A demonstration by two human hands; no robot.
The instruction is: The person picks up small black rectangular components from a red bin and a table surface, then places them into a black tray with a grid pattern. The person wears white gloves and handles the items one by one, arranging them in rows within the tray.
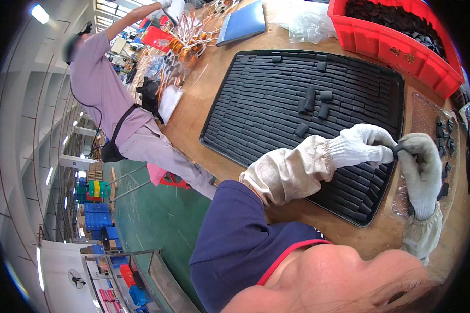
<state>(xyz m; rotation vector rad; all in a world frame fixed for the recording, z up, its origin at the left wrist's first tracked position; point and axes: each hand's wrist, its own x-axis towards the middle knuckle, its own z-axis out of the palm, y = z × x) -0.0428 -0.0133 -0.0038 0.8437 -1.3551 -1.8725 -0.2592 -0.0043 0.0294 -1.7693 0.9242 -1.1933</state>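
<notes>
Head view: left hand (pixel 363 145) and right hand (pixel 422 161) pinch one black piece (pixel 397 149) near the right edge of the tray (pixel 402 99). Rows of pieces (pixel 261 99) cover most of it; several loose pieces (pixel 309 99) lie on top, and the red bin (pixel 381 44) holds many more.

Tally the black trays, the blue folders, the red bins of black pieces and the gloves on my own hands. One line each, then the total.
Black tray: 1
Blue folder: 1
Red plastic bin: 1
Gloves, left glove and right glove: 2
Total: 5
</notes>
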